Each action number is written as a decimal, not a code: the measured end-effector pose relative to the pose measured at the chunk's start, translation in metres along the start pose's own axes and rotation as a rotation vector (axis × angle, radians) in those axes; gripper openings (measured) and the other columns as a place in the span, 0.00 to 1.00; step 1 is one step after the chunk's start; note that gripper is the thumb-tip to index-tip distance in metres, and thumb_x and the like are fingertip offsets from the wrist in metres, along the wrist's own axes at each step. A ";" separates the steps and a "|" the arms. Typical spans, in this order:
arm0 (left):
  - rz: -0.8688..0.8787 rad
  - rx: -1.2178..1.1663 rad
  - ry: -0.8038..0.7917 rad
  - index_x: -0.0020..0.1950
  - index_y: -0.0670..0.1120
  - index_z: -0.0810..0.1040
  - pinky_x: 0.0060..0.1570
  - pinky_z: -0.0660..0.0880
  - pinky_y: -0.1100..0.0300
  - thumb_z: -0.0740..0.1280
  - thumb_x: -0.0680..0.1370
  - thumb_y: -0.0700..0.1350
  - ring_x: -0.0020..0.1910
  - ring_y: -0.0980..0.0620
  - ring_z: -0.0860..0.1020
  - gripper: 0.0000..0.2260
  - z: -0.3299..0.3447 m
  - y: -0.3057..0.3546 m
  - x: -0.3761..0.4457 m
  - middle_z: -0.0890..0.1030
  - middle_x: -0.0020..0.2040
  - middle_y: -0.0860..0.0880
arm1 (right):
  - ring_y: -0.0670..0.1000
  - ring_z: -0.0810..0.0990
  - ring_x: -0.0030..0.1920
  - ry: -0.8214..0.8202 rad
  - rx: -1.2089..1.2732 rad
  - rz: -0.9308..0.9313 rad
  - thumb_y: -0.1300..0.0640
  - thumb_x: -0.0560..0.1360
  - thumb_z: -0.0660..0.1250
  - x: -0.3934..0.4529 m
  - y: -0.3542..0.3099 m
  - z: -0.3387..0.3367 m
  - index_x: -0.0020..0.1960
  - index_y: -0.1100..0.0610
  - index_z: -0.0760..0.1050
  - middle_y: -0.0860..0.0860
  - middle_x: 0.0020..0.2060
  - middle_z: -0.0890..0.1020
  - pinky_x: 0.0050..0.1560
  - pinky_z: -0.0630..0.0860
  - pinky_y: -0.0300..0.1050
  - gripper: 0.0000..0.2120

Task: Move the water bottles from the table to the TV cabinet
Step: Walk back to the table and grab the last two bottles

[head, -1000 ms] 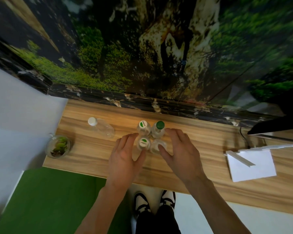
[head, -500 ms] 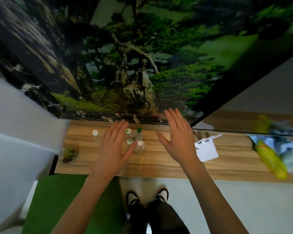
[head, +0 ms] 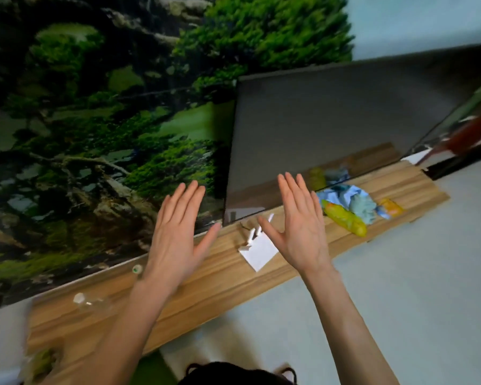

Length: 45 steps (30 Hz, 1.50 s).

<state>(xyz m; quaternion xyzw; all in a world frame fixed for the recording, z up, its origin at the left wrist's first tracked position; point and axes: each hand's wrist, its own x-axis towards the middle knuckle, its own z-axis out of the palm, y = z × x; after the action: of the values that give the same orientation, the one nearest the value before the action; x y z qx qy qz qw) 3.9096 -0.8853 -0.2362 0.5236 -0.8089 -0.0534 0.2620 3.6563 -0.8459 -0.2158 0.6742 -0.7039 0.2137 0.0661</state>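
My left hand (head: 178, 234) and my right hand (head: 300, 226) are raised above the wooden TV cabinet (head: 220, 284), both flat with fingers spread and holding nothing. A clear water bottle (head: 90, 301) with a white cap lies on its side on the cabinet's left part. The green-and-white cap of a standing bottle (head: 136, 269) peeks out just left of my left wrist; the other standing bottles are hidden behind my left forearm. The whole view is tilted and blurred.
A dark TV screen (head: 331, 129) stands on the cabinet behind my right hand. White paper (head: 257, 252) lies between my hands. A blue cloth (head: 353, 198) and a yellow packet (head: 345, 220) lie further right. A small plant jar (head: 43, 362) stands at the left end.
Both hands have lifted off the cluster of bottles and opened wide. The view has swung right and tilted, so the TV and the cloth now show and the bottles slid to the lower left.
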 end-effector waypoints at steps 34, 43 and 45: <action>1.044 -0.698 -0.208 0.80 0.42 0.65 0.79 0.63 0.42 0.63 0.82 0.58 0.82 0.44 0.62 0.31 0.254 0.727 0.052 0.66 0.81 0.44 | 0.50 0.49 0.83 0.425 -0.564 1.095 0.33 0.79 0.61 -0.331 0.486 -0.336 0.83 0.52 0.51 0.49 0.82 0.57 0.82 0.48 0.55 0.41; 1.290 -0.790 -0.385 0.81 0.45 0.63 0.79 0.62 0.42 0.61 0.82 0.61 0.83 0.46 0.59 0.32 0.306 0.903 0.022 0.64 0.83 0.47 | 0.48 0.48 0.83 0.466 -0.682 1.386 0.33 0.80 0.60 -0.404 0.561 -0.396 0.83 0.50 0.51 0.48 0.82 0.57 0.82 0.50 0.57 0.40; 1.338 -0.810 -0.411 0.81 0.45 0.63 0.79 0.62 0.42 0.62 0.82 0.60 0.84 0.46 0.59 0.32 0.318 0.939 0.015 0.63 0.83 0.47 | 0.48 0.49 0.83 0.497 -0.699 1.441 0.34 0.80 0.60 -0.416 0.578 -0.403 0.83 0.51 0.52 0.48 0.82 0.58 0.81 0.51 0.58 0.39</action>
<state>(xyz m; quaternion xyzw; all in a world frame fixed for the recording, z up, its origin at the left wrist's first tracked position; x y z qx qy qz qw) 2.9836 -0.5391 -0.1643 -0.2273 -0.9008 -0.2693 0.2537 3.0470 -0.3057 -0.1341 -0.0665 -0.9532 0.1155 0.2716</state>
